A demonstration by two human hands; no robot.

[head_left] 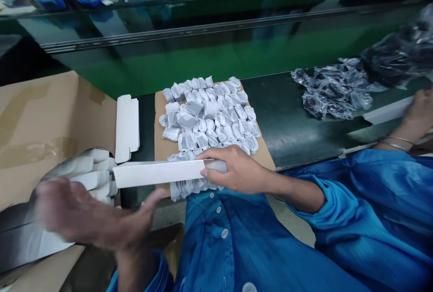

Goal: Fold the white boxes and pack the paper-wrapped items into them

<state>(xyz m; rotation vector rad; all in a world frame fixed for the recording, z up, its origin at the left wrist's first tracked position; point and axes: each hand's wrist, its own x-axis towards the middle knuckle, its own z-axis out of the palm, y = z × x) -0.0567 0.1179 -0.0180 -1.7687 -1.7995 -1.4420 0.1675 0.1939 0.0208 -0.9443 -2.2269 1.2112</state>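
My right hand (237, 171) grips one end of a long flat white carton (158, 172), held level above the near edge of a cardboard sheet (161, 147). On that sheet lies a heap of several small grey-white wrapped packets (209, 116). My left hand (91, 217) is smeared by motion, palm up with fingers spread and nothing in it. It hovers in front of a stack of folded white cartons (84, 172) inside a brown cardboard box (50, 116).
A white carton blank (127, 126) leans at the box's right edge. Clear bags of dark parts (334, 87) lie on the green conveyor belt (284, 120). Another person's hand (419, 111) with bangles rests on a white carton at far right. Workers sit across the line.
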